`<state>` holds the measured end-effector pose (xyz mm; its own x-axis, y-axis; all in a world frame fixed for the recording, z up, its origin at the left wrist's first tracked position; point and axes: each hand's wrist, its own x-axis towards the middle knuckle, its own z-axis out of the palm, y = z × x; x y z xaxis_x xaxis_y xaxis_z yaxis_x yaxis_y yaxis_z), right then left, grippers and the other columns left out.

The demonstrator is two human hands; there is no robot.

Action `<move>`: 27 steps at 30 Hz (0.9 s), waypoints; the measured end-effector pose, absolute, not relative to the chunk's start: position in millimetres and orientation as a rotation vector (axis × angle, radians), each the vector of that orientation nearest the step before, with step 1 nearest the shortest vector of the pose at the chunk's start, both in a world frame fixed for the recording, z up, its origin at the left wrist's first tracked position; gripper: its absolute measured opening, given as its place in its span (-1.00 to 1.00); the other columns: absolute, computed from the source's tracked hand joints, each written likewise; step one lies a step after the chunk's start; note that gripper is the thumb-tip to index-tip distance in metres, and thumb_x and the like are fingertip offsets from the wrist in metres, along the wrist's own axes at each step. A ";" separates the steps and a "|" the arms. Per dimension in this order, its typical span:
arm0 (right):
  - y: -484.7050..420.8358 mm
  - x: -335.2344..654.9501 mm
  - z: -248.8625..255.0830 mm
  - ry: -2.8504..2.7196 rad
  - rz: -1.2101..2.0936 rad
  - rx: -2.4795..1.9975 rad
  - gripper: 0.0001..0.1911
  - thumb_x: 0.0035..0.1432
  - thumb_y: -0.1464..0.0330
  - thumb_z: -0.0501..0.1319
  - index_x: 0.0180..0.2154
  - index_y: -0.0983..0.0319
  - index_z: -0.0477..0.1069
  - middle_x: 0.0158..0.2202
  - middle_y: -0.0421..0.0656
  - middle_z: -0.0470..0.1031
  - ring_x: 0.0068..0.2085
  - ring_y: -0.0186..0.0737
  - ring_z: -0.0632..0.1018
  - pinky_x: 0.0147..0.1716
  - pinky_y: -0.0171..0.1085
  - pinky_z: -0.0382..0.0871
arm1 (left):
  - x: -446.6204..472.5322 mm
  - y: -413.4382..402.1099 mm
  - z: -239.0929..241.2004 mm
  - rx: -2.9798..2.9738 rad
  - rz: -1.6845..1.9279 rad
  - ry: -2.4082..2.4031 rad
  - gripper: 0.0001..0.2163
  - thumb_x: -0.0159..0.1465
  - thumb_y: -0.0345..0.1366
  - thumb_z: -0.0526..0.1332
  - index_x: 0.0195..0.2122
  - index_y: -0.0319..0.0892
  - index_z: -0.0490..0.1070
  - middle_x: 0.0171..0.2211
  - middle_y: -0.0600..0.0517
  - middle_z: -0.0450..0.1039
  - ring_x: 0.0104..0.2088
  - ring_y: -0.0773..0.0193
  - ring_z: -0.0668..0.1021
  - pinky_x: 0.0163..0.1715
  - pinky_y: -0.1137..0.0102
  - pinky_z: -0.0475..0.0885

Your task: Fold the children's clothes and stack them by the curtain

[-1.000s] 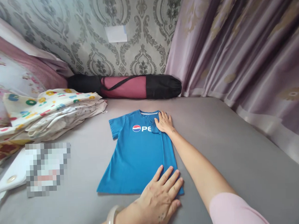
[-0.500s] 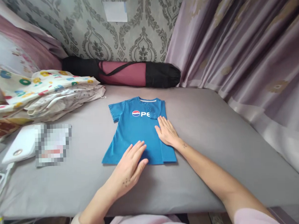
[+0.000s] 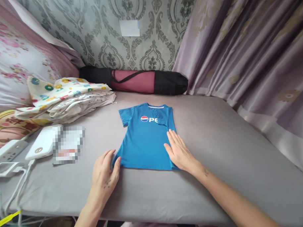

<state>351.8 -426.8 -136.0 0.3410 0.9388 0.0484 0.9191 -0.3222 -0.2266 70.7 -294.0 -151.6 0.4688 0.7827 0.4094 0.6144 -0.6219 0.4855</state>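
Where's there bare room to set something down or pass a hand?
Widest: grey sheet right of the shirt, between the right hand and the curtain. A narrower strip runs between shirt and bag, and a small one between shirt and pixelated item. Crowded: the left side, cloth pile, white device, power strip and cables.

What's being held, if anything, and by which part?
Left hand touches a hem corner of the blue shirt; grip unclear. Right hand lies flat on it, gripping nothing.

Home, by its furnishings: floral bedding point(image 3: 12, 55) at left edge of gray sheet point(image 3: 217, 141), patterned wallpaper point(image 3: 98, 26) beyond far edge, mauve curtain point(image 3: 229, 51) along right.
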 end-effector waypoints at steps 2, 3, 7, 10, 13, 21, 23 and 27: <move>-438.7 343.3 -136.5 -1.710 0.080 -2.344 -0.30 0.39 0.09 -0.23 0.39 0.35 -0.19 0.41 0.01 -0.19 0.40 -0.13 -0.09 0.33 -0.02 -0.05 | 62.8 -290.6 -154.5 2.435 0.878 1.287 -0.63 0.34 -0.03 0.04 -0.03 -0.19 0.39 -0.09 -0.18 0.45 -0.04 -0.01 0.47 0.01 0.08 0.36; -444.8 339.4 -138.5 -1.737 0.073 -2.330 -0.31 0.39 0.09 -0.21 0.38 0.34 -0.18 0.41 0.01 -0.16 0.40 -0.13 -0.07 0.33 -0.01 -0.01 | 60.7 -289.5 -155.4 2.417 0.865 1.326 -0.64 0.34 -0.02 0.04 -0.08 -0.17 0.41 -0.14 -0.15 0.46 -0.09 0.01 0.48 -0.02 0.10 0.37; -455.1 334.6 -141.8 -1.875 0.099 -2.351 -0.31 0.36 0.05 -0.13 0.33 0.35 0.06 0.36 0.08 0.04 0.36 -0.05 0.10 0.28 0.01 0.10 | 66.1 -288.0 -155.6 2.323 0.790 1.439 -0.66 0.31 0.02 0.07 -0.27 -0.14 0.45 -0.28 -0.08 0.46 -0.21 0.05 0.46 -0.12 0.15 0.36; -432.8 338.4 -120.9 -1.918 0.089 -2.386 -0.41 0.34 0.06 -0.06 0.16 0.31 0.37 0.22 0.10 0.33 0.23 0.02 0.35 0.16 -0.02 0.24 | 75.8 -287.8 -154.7 2.260 0.781 1.485 -0.66 0.30 0.03 0.08 -0.33 -0.13 0.44 -0.34 -0.05 0.42 -0.29 0.08 0.43 -0.20 0.18 0.36; -379.4 334.6 -88.5 -1.928 0.113 -2.294 -0.58 0.38 0.22 -0.08 -0.09 0.19 0.52 -0.06 -0.04 0.57 -0.02 -0.12 0.54 -0.03 -0.21 0.33 | 80.0 -288.6 -154.6 2.253 0.816 1.466 -0.73 0.29 -0.03 0.11 -0.35 -0.11 0.41 -0.34 -0.03 0.39 -0.31 0.11 0.42 -0.23 0.21 0.35; -193.8 278.6 -85.6 -1.870 0.249 -2.253 -0.67 0.34 0.32 -0.02 -0.12 0.23 0.50 -0.08 -0.02 0.54 -0.01 -0.11 0.52 -0.09 -0.29 0.31 | 74.7 -291.0 -154.1 2.188 0.847 1.385 -0.80 0.27 -0.13 0.17 -0.44 -0.10 0.36 -0.31 0.00 0.40 -0.26 0.13 0.44 -0.22 0.23 0.37; -166.9 264.0 -97.1 -1.760 0.232 -2.355 -0.65 0.31 0.26 0.05 -0.02 0.30 0.44 0.03 0.09 0.46 0.03 -0.04 0.50 -0.04 -0.23 0.33 | 74.7 -290.7 -154.5 2.169 0.868 1.376 -0.78 0.28 -0.12 0.16 -0.46 -0.10 0.35 -0.31 0.00 0.41 -0.26 0.13 0.45 -0.22 0.23 0.37; -141.8 253.2 -113.4 -1.481 0.406 -2.318 -0.66 0.21 0.43 0.13 0.00 0.43 0.41 0.12 0.27 0.33 0.07 0.04 0.48 0.02 -0.13 0.32 | 75.6 -288.6 -158.1 2.145 0.888 1.362 -0.68 0.33 -0.10 0.07 -0.53 -0.11 0.33 -0.32 -0.02 0.42 -0.27 0.13 0.46 -0.22 0.22 0.37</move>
<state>253.2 -141.8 -113.4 0.4095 0.9111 -0.0474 0.8077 -0.3863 -0.4454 75.6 -288.6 -158.1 0.3067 0.9098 0.2797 0.6225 -0.4140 0.6641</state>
